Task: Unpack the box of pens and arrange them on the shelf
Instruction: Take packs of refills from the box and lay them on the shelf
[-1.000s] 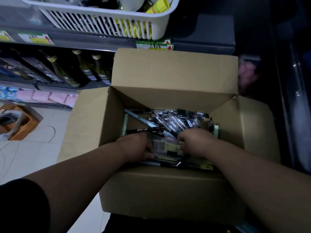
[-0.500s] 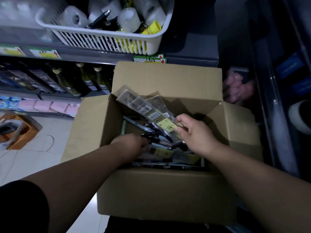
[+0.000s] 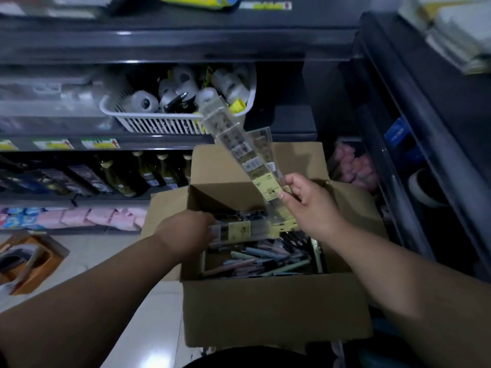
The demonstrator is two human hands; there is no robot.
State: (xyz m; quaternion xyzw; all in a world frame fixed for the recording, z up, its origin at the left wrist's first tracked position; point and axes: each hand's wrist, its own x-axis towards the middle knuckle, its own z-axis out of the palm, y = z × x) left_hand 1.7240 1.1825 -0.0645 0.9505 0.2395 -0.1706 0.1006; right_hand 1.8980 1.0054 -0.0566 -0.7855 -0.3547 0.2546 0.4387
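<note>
Pen packs pinched by right hand; left hand grips lower pack.

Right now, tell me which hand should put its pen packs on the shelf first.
Right. The right hand holds its clear packs raised above the box, tips toward the shelf; the left hand grips a pack low in the box.

This is a shop, a small general store by its stock. Dark grey metal shelves carry yellow-and-green price tags along their front edges. Dark glass bottles stand in a row on one level, pink packets lie below, and a white slatted plastic basket holds white tape rolls. A brown cardboard box of loose pens and clear plastic pen packs stands open before them.
</note>
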